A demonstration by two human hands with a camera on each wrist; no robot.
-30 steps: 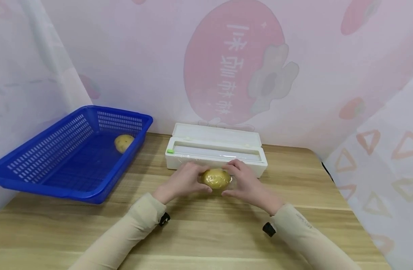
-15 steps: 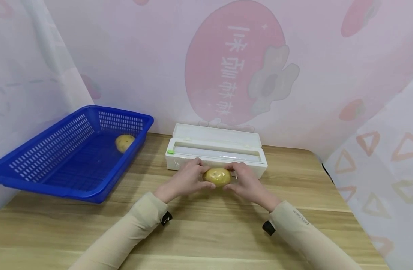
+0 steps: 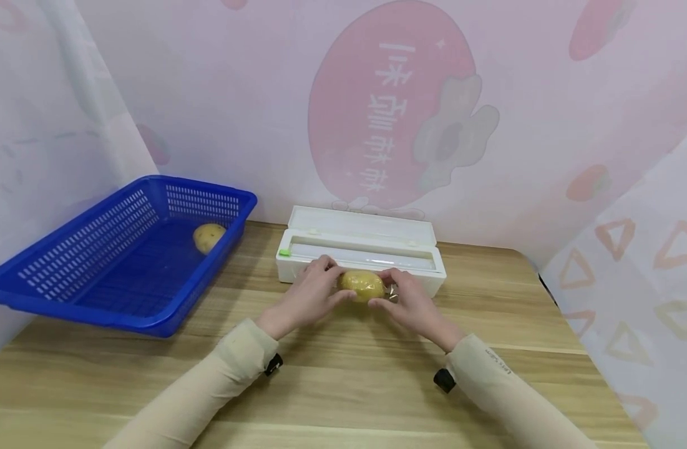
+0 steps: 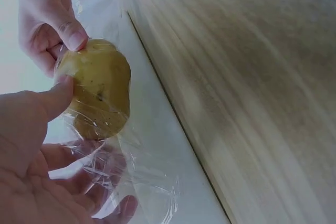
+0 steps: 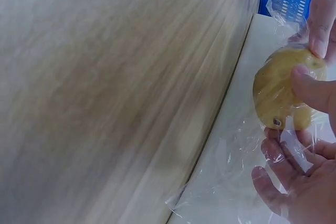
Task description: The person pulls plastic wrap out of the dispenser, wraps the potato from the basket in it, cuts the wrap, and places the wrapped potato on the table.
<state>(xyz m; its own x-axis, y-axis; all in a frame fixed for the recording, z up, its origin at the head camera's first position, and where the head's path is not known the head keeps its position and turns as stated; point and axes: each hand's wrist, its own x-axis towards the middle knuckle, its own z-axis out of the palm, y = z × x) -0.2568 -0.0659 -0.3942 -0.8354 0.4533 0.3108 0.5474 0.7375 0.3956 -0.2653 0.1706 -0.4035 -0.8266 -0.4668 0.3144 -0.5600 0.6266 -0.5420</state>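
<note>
A yellow potato [image 3: 363, 285] is held between both hands, just in front of the white cling film box. My left hand [image 3: 312, 293] grips its left end, thumb on the near face. On the other end, my right hand [image 3: 410, 305] pinches it with thumb and fingers. Clear cling film [image 4: 105, 156] covers the potato and trails over the left fingers in the left wrist view. In the right wrist view, loose film [image 5: 231, 161] spreads beyond the potato, in front of the box's white side.
The cling film box [image 3: 360, 249] stands with its lid raised, a roll inside and a green slider [image 3: 285, 252] at its left. A blue basket [image 3: 169, 305] at the left holds another potato [image 3: 209, 238]. A printed cloth wall [image 3: 253, 112] rises behind the wooden table [image 3: 354, 386].
Both hands still hold the film-covered potato. It has turned between the fingers and risen slightly in view, closer to the box. The left fingers have shifted up a little.
</note>
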